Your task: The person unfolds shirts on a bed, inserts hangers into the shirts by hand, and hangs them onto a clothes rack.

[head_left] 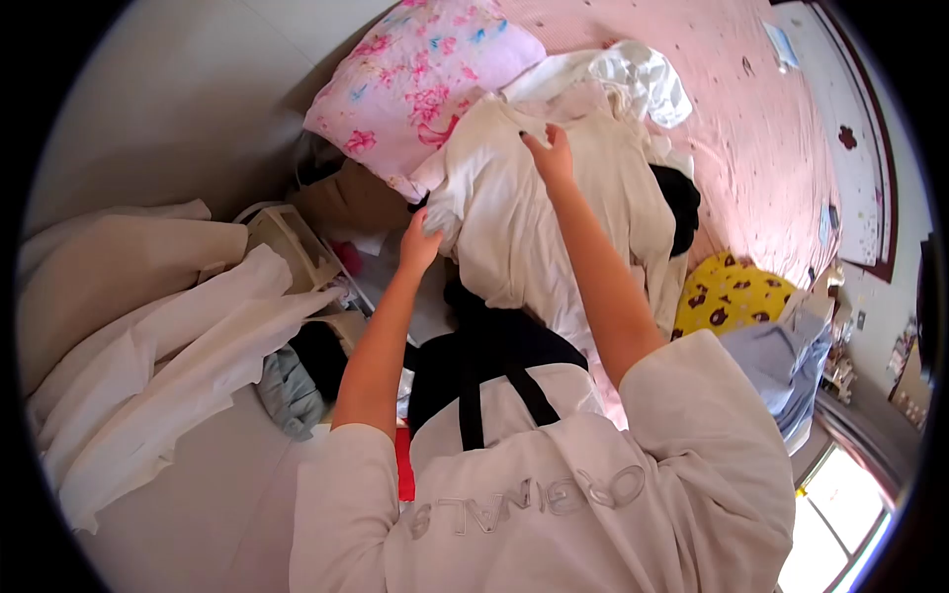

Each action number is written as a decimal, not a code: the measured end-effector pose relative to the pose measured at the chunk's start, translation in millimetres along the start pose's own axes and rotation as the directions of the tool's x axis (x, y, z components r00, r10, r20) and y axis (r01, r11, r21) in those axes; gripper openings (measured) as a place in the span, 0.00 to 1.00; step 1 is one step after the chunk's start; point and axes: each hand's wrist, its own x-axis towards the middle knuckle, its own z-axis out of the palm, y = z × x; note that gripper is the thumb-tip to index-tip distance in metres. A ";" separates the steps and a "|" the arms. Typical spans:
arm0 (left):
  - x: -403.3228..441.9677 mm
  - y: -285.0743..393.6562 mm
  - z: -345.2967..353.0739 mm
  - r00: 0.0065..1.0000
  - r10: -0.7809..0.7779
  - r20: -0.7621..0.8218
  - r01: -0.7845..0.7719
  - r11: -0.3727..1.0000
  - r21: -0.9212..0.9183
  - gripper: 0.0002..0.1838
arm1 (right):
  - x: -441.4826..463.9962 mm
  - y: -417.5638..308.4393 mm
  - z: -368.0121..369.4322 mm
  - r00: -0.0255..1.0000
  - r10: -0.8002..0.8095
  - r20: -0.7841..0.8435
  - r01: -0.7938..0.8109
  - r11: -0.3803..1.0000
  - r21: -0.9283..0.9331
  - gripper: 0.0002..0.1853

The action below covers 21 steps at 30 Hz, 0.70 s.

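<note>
A cream long-sleeved top (534,217) lies spread and wrinkled on the bed in front of me. At its left edge, my left hand (422,245) is closed, with the top's sleeve cloth pinched in the fingers. My right hand (552,158) is over the upper middle of the top, thumb and fingers apart, not gripping the cloth. Beneath and beyond the top are a white garment (643,79) and a black piece of clothing (676,210).
A pink floral pillow (420,84) lies beyond my left hand on the pink bedsheet (761,148). To the right are a yellow patterned cloth (730,295) and blue-grey clothing (776,361). Pale sheer fabric (178,346) hangs at the left, near an open drawer (292,245).
</note>
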 end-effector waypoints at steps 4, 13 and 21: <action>29.2 -1.7 9.1 0.996 0.029 -0.086 -0.034 0.998 -0.051 0.31 | 59.7 -11.9 42.6 0.976 -0.070 0.206 0.101 0.985 -0.141 0.36; -10.0 -13.1 -9.5 0.983 -0.040 0.177 0.067 0.987 -0.146 0.22 | 77.8 -1.4 61.9 0.972 0.019 0.235 -0.013 1.000 -0.029 0.14; -40.8 8.4 -109.6 0.860 -0.165 0.483 0.096 0.982 0.163 0.22 | 91.3 -24.0 41.8 0.964 0.110 0.243 -0.138 0.985 0.101 0.10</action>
